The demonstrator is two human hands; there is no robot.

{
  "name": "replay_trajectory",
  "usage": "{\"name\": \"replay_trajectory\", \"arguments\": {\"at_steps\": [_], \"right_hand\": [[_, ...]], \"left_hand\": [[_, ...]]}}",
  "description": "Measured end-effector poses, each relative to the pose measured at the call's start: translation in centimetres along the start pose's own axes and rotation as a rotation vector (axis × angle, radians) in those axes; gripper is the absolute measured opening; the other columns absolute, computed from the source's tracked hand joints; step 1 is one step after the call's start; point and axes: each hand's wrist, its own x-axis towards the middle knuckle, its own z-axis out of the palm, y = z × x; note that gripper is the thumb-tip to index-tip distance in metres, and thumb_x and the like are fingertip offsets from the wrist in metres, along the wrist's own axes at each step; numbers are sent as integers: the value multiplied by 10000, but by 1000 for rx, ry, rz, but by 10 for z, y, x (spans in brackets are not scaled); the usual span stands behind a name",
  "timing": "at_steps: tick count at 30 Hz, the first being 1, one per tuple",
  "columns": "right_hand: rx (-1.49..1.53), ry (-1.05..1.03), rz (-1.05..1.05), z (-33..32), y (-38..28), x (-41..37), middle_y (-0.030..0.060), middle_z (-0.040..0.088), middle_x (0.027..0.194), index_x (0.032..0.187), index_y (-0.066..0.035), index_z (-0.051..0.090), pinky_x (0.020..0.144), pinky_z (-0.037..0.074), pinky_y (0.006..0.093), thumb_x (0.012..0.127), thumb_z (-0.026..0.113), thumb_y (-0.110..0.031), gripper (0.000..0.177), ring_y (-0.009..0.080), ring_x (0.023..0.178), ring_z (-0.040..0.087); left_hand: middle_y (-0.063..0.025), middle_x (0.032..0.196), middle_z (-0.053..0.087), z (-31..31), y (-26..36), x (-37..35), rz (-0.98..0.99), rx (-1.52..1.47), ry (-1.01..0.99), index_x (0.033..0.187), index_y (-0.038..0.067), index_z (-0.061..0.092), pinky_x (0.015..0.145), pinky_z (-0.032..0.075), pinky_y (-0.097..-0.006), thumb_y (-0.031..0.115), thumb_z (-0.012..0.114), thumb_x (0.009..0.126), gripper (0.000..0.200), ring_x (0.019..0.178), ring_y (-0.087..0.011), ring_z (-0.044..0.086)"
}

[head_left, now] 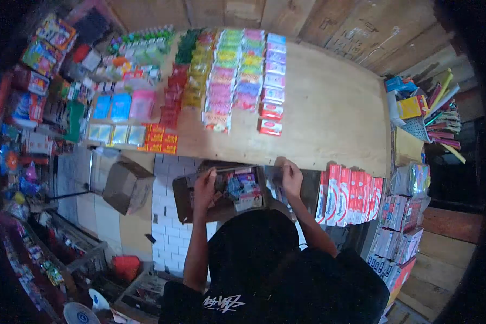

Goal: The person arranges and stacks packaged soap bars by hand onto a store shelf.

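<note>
My left hand is above the left part of an open cardboard box. Its fingers are drawn together, and whatever they may hold is too small to make out. Inside the box lie several small packets and cartons, blue, pink and white. By the front edge of the wooden table, to the right of the box, is my right hand. Its fingers are bent and pressed together, and I cannot make out anything in them. Dark clothing hides the box's near side.
Rows of colourful sachets and small soap boxes lie on the table. Red-and-white toothpaste cartons stand at the right, beside stacked packs. Another cardboard box sits at the left. Crowded shelves line the left side.
</note>
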Motion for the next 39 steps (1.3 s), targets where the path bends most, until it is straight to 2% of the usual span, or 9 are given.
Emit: {"name": "replay_trajectory", "arguments": {"at_steps": [3, 8, 13, 17, 22, 26, 30, 35, 39], "right_hand": [[-62, -138, -50, 11, 17, -45, 122, 676, 932, 1020, 13, 658, 784, 491, 302, 934, 576, -168, 217, 177, 853, 635], [-276, -554, -87, 50, 33, -103, 133, 666, 940, 1049, -9, 660, 757, 501, 299, 875, 640, -122, 208, 208, 848, 641], [-651, -642, -266, 78, 46, -125, 230, 383, 1384, 1354, -61, 440, 1067, 319, 494, 717, 744, -148, 711, 412, 1285, 354], [-923, -719, -380, 97, 47, -120, 200, 430, 1333, 1455, -119, 309, 1052, 280, 579, 672, 755, -205, 905, 397, 1289, 369], [-1242, -987, -333, 124, 86, -105, 177, 460, 1336, 1410, -133, 413, 1012, 320, 551, 702, 730, -265, 786, 372, 1298, 380], [-1382, -1086, -439, 135, 68, -93, 175, 472, 1329, 1264, -112, 563, 947, 404, 513, 700, 743, -263, 611, 356, 1232, 465], [-940, -997, -16, 150, 33, -95, 181, 578, 1209, 1200, -72, 603, 859, 486, 439, 710, 762, -272, 553, 322, 1058, 597], [-141, -793, 194, 176, 44, -114, 205, 640, 1109, 1192, -44, 597, 907, 496, 408, 752, 753, -402, 588, 332, 1028, 619], [-480, -739, 47, 165, 72, -122, 218, 633, 1094, 1199, -42, 614, 933, 473, 443, 772, 726, -391, 562, 363, 1049, 601]], "left_hand": [[-142, 992, 672, -39, 9, -47, -213, -31, -17, 1139, -16, 626, 831, 494, -344, 237, 565, 959, 317, 951, -193, 631], [-224, 1016, 644, -73, -85, -53, 100, 511, -98, 1084, -10, 637, 835, 489, -415, 262, 551, 923, 327, 946, -383, 633], [-250, 1128, 606, -69, -248, -31, 192, 632, -309, 1046, 6, 633, 868, 469, -482, 280, 537, 896, 327, 1020, -407, 597], [-248, 1138, 609, -49, -199, -34, 35, 539, -510, 1113, 29, 617, 875, 470, -481, 321, 537, 888, 377, 1038, -414, 593], [-247, 1174, 598, -17, -133, -22, -162, 648, -956, 1203, 36, 576, 922, 464, -466, 317, 511, 902, 417, 1067, -434, 572], [-246, 1206, 575, -5, -156, -31, -39, 557, -820, 1245, 16, 514, 946, 452, -473, 292, 603, 864, 479, 1088, -426, 565], [-207, 1174, 582, -11, -169, -34, 316, 232, -552, 1261, 27, 468, 936, 462, -456, 234, 737, 780, 588, 1080, -365, 584], [-140, 1152, 593, -65, -135, -9, -89, 116, -461, 1222, 53, 470, 896, 487, -378, 137, 776, 746, 573, 1078, -256, 586], [-149, 1103, 613, -103, -131, 6, -44, 242, -378, 1190, 67, 503, 834, 515, -381, 191, 699, 807, 447, 1019, -277, 605]]}}
